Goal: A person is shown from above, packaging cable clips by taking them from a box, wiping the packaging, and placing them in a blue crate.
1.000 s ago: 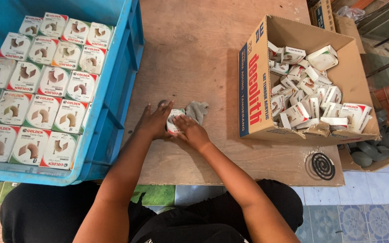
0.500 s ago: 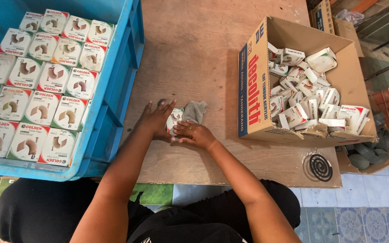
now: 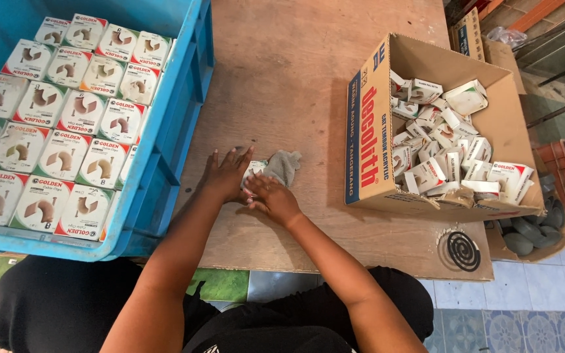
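My left hand (image 3: pixel 225 174) lies flat on the wooden table (image 3: pixel 308 78), its fingers spread against a small white box (image 3: pixel 254 171). From the right, my right hand (image 3: pixel 271 196) presses on the same box with curled fingers. Most of the box is hidden under both hands. A crumpled grey cloth (image 3: pixel 284 165) lies just behind the box, touching it.
A blue plastic crate (image 3: pixel 171 144) at the left holds rows of small white packed boxes. An open cardboard carton (image 3: pixel 367 150) at the right is full of flattened white boxes. A black mosquito coil (image 3: pixel 462 250) lies near the table's front right corner. Grey parts sit in containers beyond the table's right edge.
Both hands stay on the small box beside the cloth; the fingers have shifted slightly on it. The camera view has drifted a little.
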